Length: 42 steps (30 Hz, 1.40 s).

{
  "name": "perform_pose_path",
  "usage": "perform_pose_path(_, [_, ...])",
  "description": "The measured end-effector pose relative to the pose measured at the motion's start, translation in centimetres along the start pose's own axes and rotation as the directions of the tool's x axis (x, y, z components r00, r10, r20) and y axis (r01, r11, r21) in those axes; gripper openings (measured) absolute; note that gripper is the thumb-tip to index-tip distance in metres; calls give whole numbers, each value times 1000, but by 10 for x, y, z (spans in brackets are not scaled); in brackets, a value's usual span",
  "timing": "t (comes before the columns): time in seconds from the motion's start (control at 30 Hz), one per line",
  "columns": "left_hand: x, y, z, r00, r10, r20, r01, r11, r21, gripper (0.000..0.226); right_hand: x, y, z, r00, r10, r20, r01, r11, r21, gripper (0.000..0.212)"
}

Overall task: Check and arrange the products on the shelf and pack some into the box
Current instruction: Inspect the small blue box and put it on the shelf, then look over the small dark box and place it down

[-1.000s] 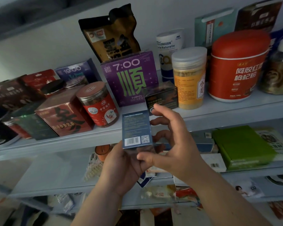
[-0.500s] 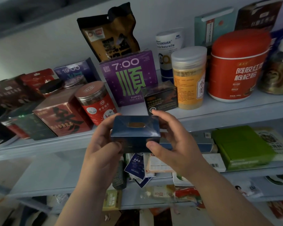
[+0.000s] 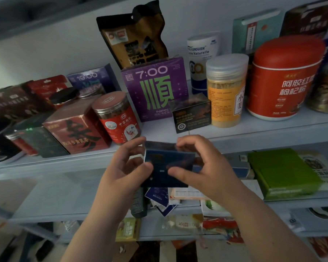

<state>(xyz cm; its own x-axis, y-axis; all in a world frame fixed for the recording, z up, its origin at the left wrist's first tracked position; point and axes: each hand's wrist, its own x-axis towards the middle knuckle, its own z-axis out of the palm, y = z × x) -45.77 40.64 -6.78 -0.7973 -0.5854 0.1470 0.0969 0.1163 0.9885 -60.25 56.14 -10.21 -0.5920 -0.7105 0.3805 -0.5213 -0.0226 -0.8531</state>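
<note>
Blue box (image 3: 169, 165) lower, broad face up

One wide-angle view from a head-worn camera, facing forward and slightly downward at close range toward a stocked upper shelf (image 3: 263, 133), with a lower shelf (image 3: 55, 195) filling the bottom half of the frame

The small box (image 3: 169, 167) sits between the left hand (image 3: 123, 171) and the right hand (image 3: 203, 167), before the upper shelf (image 3: 254, 135). On that shelf the 7:00 box (image 3: 155, 87) stands mid-way, the pouch (image 3: 135, 40) behind it and the short carton (image 3: 191, 116) before it. To its left stand the round jar (image 3: 118, 118), then the tea box (image 3: 78, 133). To its right stand the tall jar (image 3: 225, 91), then the wide canister (image 3: 284, 78). The flat box (image 3: 284, 173) lies on the lower shelf (image 3: 65, 195), right.
</note>
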Motion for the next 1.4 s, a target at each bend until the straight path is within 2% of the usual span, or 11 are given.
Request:
perform_pose_path(0.2, [-3, 6, -5, 994, 108, 24, -110, 971, 213, 54, 19, -15, -3, 982, -159, 105, 182, 946, -267, 52])
perform_pose_path(0.3, [2, 12, -19, 972, 235, 11, -218, 885, 412, 53, 30, -20, 2, 966, -245, 82, 258, 889, -378, 53])
perform_pose_path(0.4, [11, 22, -35, 904, 427, -10, -283, 616, 735, 49, 45, -24, 9, 931, -364, 43, 336, 803, -492, 52])
perform_pose_path(0.5, [33, 28, -51, 837, 533, 126, -338, 322, 884, 65, 61, -25, 17, 891, -452, 25, 375, 706, -601, 51])
perform_pose_path(0.6, [60, 33, -65, 855, 458, 243, -314, 83, 946, 74, 75, -22, 23, 902, -431, 11, 306, 623, -720, 51])
perform_pose_path(0.73, [83, 37, -74, 856, 403, 324, -327, -63, 943, 74, 91, -12, 34, 932, -363, -1, 198, 511, -836, 47])
perform_pose_path(1.03, [97, 43, -83, 748, 490, 448, -482, -63, 874, 58, 110, -8, 44, 940, -329, -93, 53, 409, -911, 42])
perform_pose_path(1.17, [92, 47, -67, 571, 603, 557, -681, -31, 732, 47, 93, -7, 45, 930, -345, -125, 32, 415, -909, 58])
perform_pose_path(1.27, [92, 45, -47, 468, 624, 626, -822, 49, 567, 46, 70, -2, 41, 913, -356, -199, -16, 456, -890, 64])
perform_pose_path(1.33, [98, 39, -32, 479, 606, 635, -842, 112, 528, 50, 55, 3, 32, 904, -361, -227, -38, 462, -886, 60])
perform_pose_path(1.4, [107, 34, -15, 537, 567, 625, -815, 158, 557, 53, 42, 7, 20, 905, -347, -247, -59, 471, -880, 55])
